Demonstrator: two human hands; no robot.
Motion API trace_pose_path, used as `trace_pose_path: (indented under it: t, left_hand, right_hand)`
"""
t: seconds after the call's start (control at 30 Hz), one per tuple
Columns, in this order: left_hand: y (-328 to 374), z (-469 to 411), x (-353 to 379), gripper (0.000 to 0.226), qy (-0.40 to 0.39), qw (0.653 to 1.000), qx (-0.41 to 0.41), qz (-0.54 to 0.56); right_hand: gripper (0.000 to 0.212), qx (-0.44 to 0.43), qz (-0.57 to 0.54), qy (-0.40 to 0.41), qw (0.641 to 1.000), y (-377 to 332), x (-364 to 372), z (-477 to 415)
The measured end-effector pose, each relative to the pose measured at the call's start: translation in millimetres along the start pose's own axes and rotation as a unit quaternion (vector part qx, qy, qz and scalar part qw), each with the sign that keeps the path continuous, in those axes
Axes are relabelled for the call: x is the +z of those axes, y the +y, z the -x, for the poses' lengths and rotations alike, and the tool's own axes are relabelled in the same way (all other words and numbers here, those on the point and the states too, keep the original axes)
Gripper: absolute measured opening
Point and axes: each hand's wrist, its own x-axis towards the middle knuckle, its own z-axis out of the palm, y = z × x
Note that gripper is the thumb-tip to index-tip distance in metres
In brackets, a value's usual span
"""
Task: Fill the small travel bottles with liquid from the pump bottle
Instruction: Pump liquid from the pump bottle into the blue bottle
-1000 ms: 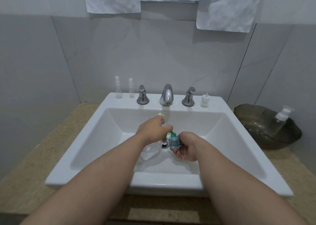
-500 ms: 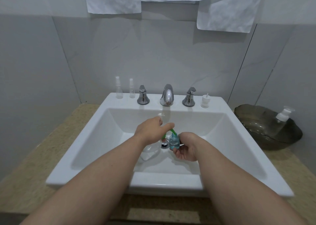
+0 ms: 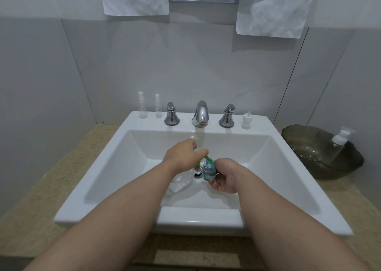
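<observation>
Beige table [image 3: 51, 188] carries the white sink [image 3: 198, 219], w/ a dark glass bowl [image 3: 309, 167] on the right. A clear pump-top bottle [image 3: 338, 145] lies tilted in that bowl. On the sink's far ledge: chrome faucet [image 3: 201, 114] in the middle, two spray bottles [image 3: 142, 110] at far left (they look empty), a small white cap [image 3: 246, 121] at far right.

Over the basin, by the drain [image 3: 198, 173], our left grip [image 3: 181, 157] is curled over the head of the clear pump bottle [image 3: 181, 181], forefinger along its green nozzle [image 3: 207, 158]. We can't tell if that bottle's base rests on the basin. Our right grip [image 3: 224, 178] is wrapped round the small travel bottle [image 3: 209, 170], upright, neck open, blue liquid approx. halfway up.

Key relation: the travel bottle sits just right of the pump bottle, its mouth right at the nozzle tip, which slopes down to the right. Its long axis is vertical, so the nozzle meets it from above-left. We judge this fill partway done. The next press needs mouth & tip in line, else liquid runs down the outside.
</observation>
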Motion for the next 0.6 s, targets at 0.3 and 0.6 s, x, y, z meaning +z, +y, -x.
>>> trace_pose_path:
  t: [0.3,0.6]
  left_hand:
    - [-1.8,-0.3,0.6,0.032,-0.002,1.000,0.001,0.004]
    - [-2.0,0.1,0.3,0.030,0.006,1.000,-0.003,0.007]
  right_hand:
    - [0.031,0.001,0.013,0.002,1.000,1.5,0.2,-7.3]
    - [0.031,-0.004,0.029,-0.004,1.000,1.7,1.1,-3.1]
